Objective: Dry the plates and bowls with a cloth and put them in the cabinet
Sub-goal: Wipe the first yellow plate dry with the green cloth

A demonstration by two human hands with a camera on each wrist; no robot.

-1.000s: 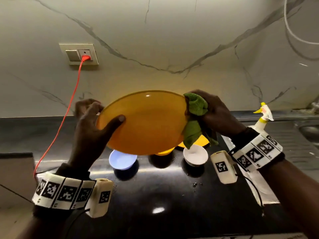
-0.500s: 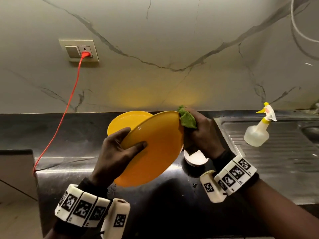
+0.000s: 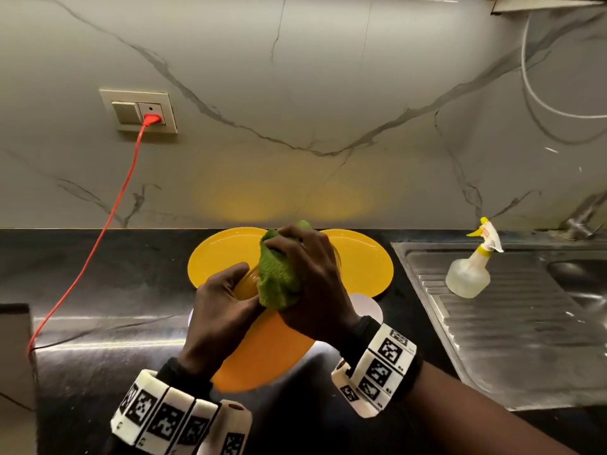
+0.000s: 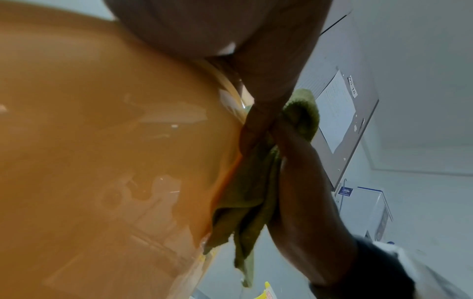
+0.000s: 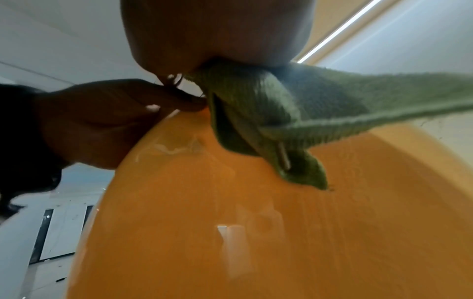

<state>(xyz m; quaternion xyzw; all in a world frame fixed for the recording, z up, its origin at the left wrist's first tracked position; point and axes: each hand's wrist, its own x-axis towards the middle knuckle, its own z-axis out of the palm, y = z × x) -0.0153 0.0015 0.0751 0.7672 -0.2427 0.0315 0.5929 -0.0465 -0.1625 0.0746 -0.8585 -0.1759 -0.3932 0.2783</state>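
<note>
I hold an orange plate [image 3: 262, 353] tilted above the black counter, its underside facing the wrist cameras [image 4: 102, 161] [image 5: 230, 222]. My left hand [image 3: 223, 307] grips its far left rim, thumb on the upper face. My right hand [image 3: 312, 284] clutches a green cloth [image 3: 277, 280] bunched against the plate's top edge; the cloth [image 4: 256, 182] [image 5: 281, 113] hangs down over the rim. Two more yellow plates [image 3: 216, 257] [image 3: 364, 261] lie flat on the counter behind. A white bowl [image 3: 368, 307] shows partly by my right wrist.
A steel sink drainboard [image 3: 512, 323] with a spray bottle [image 3: 469, 274] lies to the right. A red cable [image 3: 98, 234] runs from the wall socket [image 3: 141, 110] down to the counter's left edge. The marble wall stands close behind.
The plate came down from upright in front of the wall to low and tilted over the counter. My right hand moved the cloth from the plate's right edge onto its top near my left hand.
</note>
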